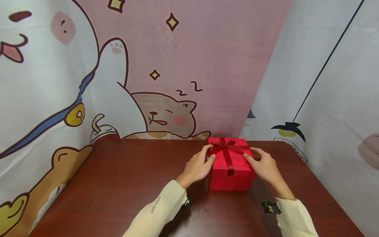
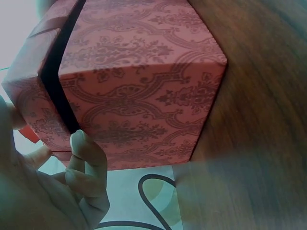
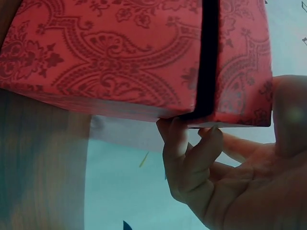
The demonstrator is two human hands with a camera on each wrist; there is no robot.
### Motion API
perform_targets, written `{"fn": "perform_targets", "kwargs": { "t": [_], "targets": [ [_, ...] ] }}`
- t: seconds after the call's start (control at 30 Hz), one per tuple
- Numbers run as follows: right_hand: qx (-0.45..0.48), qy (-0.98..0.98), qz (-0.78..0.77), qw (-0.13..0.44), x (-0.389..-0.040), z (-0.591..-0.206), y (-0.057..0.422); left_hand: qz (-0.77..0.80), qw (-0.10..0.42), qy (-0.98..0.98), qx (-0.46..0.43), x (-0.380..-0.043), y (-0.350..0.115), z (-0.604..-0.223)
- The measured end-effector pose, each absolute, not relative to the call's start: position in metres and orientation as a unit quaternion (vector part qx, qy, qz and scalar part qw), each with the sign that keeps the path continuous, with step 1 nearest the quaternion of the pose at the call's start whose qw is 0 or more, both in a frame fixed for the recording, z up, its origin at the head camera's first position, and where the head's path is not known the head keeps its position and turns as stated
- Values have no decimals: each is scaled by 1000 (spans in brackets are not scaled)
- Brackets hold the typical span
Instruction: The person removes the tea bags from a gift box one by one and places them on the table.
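A red patterned gift box (image 1: pixel 229 182) stands on the table's right half, its lid (image 1: pixel 240 163) crossed by a dark red ribbon with a bow (image 1: pixel 224 144). My left hand (image 1: pixel 197 166) holds the lid by its left side, thumb on the near top edge. On the opposite side, my right hand (image 1: pixel 266 166) grips the lid, thumb also over the top edge. Both wrist views show a dark gap (image 2: pixel 60 86) between lid and box body, with fingertips (image 3: pixel 176 124) at the lid's lower edge. The box interior is hidden.
The brown wooden table (image 1: pixel 133 177) extends left and in front of the box. A cloth backdrop (image 1: pixel 222 65) printed with cartoon animals hangs behind and along both sides. A dark strapped device (image 1: pixel 270 208) sits at the right wrist.
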State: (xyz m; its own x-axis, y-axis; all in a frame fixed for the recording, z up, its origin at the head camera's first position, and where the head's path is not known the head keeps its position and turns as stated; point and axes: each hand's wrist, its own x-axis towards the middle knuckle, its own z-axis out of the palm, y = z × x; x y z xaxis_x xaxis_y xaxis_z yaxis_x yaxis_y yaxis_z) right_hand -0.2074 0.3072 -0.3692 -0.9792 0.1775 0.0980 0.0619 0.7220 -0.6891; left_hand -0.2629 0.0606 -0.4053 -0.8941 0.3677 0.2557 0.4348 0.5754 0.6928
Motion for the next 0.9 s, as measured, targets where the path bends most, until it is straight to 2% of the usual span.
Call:
{"fn": "perform_targets", "kwargs": {
  "t": [0.9],
  "targets": [
    [-45, -929, 359, 83, -213, -359, 280, -398, 48, -893, -207, -264, 33, -396]
  ]
}}
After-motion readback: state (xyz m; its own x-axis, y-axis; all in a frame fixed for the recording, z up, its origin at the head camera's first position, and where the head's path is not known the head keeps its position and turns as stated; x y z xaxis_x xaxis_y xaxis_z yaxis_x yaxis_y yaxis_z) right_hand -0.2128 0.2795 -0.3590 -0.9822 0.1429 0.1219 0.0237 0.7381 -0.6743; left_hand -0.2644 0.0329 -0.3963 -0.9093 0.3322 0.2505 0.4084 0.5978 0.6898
